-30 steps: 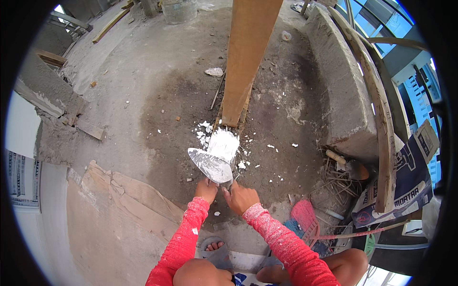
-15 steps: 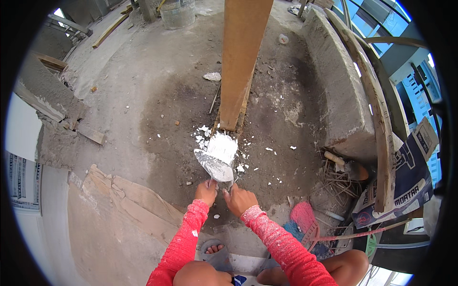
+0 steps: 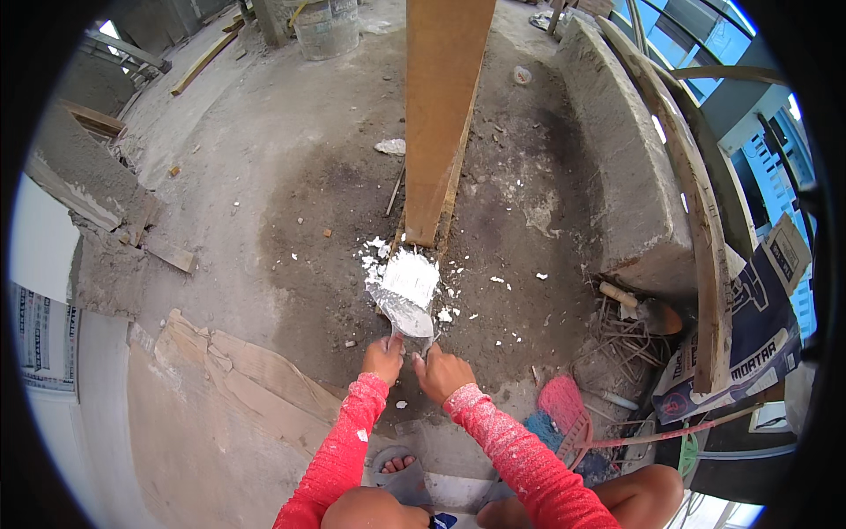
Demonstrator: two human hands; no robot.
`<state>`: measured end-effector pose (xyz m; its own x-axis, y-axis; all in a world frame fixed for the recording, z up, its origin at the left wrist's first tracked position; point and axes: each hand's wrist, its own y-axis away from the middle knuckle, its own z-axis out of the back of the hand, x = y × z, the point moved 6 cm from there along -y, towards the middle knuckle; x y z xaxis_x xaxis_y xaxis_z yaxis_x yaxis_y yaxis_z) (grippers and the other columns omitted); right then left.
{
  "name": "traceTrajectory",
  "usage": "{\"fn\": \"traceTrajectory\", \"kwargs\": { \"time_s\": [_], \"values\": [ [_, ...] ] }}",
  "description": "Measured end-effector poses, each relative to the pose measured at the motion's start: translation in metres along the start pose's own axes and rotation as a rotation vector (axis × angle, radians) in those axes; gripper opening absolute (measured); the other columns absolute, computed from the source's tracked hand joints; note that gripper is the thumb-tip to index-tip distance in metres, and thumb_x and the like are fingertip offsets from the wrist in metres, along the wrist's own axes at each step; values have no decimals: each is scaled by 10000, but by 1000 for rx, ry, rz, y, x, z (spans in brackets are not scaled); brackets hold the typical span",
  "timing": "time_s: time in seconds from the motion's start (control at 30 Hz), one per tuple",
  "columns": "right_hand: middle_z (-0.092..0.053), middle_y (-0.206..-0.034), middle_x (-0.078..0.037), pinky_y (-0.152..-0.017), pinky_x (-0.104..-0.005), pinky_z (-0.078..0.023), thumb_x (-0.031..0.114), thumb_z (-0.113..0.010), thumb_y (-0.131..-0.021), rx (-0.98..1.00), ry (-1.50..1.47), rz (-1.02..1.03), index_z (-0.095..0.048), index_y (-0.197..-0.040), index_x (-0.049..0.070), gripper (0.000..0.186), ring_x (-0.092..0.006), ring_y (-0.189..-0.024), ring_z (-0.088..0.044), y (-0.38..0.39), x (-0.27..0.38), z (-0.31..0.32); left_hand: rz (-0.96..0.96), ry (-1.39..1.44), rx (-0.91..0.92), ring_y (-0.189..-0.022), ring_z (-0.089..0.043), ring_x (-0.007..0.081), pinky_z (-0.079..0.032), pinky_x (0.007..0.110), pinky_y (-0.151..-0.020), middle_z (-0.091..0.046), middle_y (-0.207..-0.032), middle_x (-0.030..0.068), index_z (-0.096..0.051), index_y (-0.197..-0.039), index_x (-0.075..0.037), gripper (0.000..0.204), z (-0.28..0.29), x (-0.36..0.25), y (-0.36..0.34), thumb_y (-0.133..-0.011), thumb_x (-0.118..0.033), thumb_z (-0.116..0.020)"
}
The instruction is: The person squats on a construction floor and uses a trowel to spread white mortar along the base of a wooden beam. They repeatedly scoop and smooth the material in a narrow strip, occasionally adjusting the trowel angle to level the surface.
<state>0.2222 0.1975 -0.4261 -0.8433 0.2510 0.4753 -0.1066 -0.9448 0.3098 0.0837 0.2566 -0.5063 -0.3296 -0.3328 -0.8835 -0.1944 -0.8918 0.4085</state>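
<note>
A metal trowel (image 3: pixel 407 313) lies blade-forward on the concrete floor, just below a heap of white plaster (image 3: pixel 411 277). The heap sits at the foot of an upright wooden post (image 3: pixel 438 123). My left hand (image 3: pixel 383 358) is closed at the rear left of the blade. Closed around the trowel's handle, my right hand (image 3: pixel 442 373) is just right of it. Both forearms wear red sleeves speckled with white. White crumbs are scattered around the heap.
A low concrete kerb (image 3: pixel 617 167) runs along the right, with a curved timber (image 3: pixel 696 229) and a mortar bag (image 3: pixel 758 335) beyond it. A pink brush (image 3: pixel 564 406) lies near my right knee. Cardboard (image 3: pixel 238 370) is at left, a bucket (image 3: pixel 326 26) far back.
My hands and the trowel have shifted slightly right, closer under the plaster heap. The heap looks a little more gathered.
</note>
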Motion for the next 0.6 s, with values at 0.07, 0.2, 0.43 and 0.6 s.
{"fn": "traceTrajectory", "kwargs": {
  "time_s": [0.07, 0.2, 0.43, 0.6],
  "values": [
    [-661, -739, -255, -651, -533, -526, 394, -491, -940, 5, -16, -27, -536, -1009, -15, 417, -436, -711, -656, 0, -3, 1, 3, 2, 21, -511, -530, 148, -415, 322, -518, -572, -592, 68, -614, -816, -6, 398, -1, 1, 2, -979, -355, -515],
    [-656, -724, -250, -636, -532, -524, 391, -493, -940, -26, 38, -55, -540, -994, -14, 411, -444, -687, -646, -1, -9, 2, 181, -76, 90, -515, -546, 147, -422, 313, -514, -560, -563, 64, -608, -774, -16, 460, -2, 14, 4, -976, -417, -509],
    [-654, -730, -251, -636, -520, -523, 374, -511, -930, 9, 54, -216, -540, -991, -13, 392, -440, -699, -646, 4, -25, -9, 185, -2, 84, -489, -548, 169, -424, 338, -518, -574, -569, 83, -614, -768, -2, 365, -5, 21, 7, -944, -315, -552],
    [-678, -787, -244, -668, -513, -539, 380, -504, -929, 39, 21, 23, -546, -1000, -7, 395, -425, -734, -668, 0, -17, -8, -216, -85, -19, -497, -552, 163, -423, 328, -518, -565, -555, 71, -618, -768, -5, 440, -3, 5, 3, -962, -392, -537]
  ]
}}
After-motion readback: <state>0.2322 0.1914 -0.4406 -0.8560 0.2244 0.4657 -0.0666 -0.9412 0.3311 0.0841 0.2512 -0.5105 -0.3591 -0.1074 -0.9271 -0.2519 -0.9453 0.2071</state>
